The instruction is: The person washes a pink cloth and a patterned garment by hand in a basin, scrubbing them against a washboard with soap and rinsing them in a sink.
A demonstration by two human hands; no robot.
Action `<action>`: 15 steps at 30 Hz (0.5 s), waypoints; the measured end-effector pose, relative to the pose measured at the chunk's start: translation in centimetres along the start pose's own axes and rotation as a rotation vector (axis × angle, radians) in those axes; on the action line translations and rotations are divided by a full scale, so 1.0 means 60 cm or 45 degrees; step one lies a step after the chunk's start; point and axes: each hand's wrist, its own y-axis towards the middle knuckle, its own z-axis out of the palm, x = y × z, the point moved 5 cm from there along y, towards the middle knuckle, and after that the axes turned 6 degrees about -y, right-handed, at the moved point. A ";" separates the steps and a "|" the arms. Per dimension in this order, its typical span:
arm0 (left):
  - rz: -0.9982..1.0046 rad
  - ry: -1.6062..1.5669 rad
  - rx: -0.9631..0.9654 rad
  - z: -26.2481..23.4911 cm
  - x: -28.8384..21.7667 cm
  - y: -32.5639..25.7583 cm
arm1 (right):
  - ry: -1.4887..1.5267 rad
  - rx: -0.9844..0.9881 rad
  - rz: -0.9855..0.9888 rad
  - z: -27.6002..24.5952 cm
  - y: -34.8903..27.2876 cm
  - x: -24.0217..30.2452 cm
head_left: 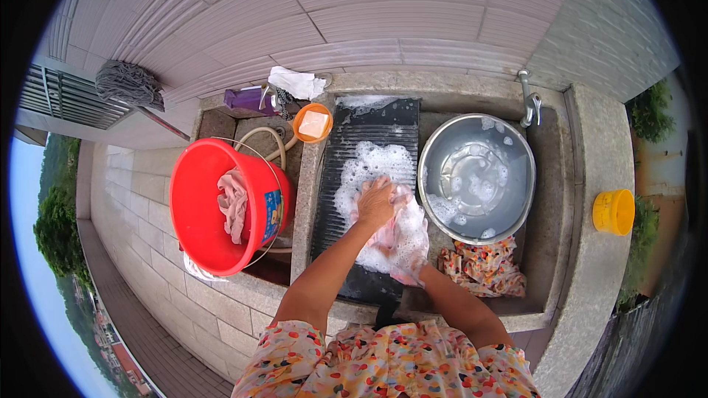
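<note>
the left hand (376, 203) presses down on a soapy pink cloth (398, 239) lying on the dark ribbed washboard (369, 140), its fingers curled over the cloth's far end. the right hand (414, 269) is mostly buried in suds at the cloth's near end; its fingers seem to be grasping the cloth, though foam hides them. white foam (372, 162) spreads over the board just beyond the hands.

right of the board, a steel basin (476, 177) sits in the stone sink (582, 177) under the tap (529, 103); it holds shallow water with patches of suds. a dotted cloth (483, 267) lies crumpled in the sink just near of the basin. left of the board stands a red bucket (199, 214) with a pale pink cloth (234, 203) draped inside it. at the far left corner, a small orange dish (313, 124) holds a bar of soap. a yellow cup (613, 211) rests on the sink's right ledge, well apart from the rest.
</note>
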 end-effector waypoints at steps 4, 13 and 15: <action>0.508 -0.092 0.005 -0.046 -0.057 -0.122 | 0.157 -0.111 -0.040 0.002 0.004 -0.010; -0.226 0.286 -0.471 0.026 0.040 0.083 | 0.375 -0.260 0.047 -0.009 -0.003 -0.011; -0.010 -0.020 -0.215 0.016 0.015 0.042 | 0.383 -0.309 0.033 -0.024 -0.007 -0.011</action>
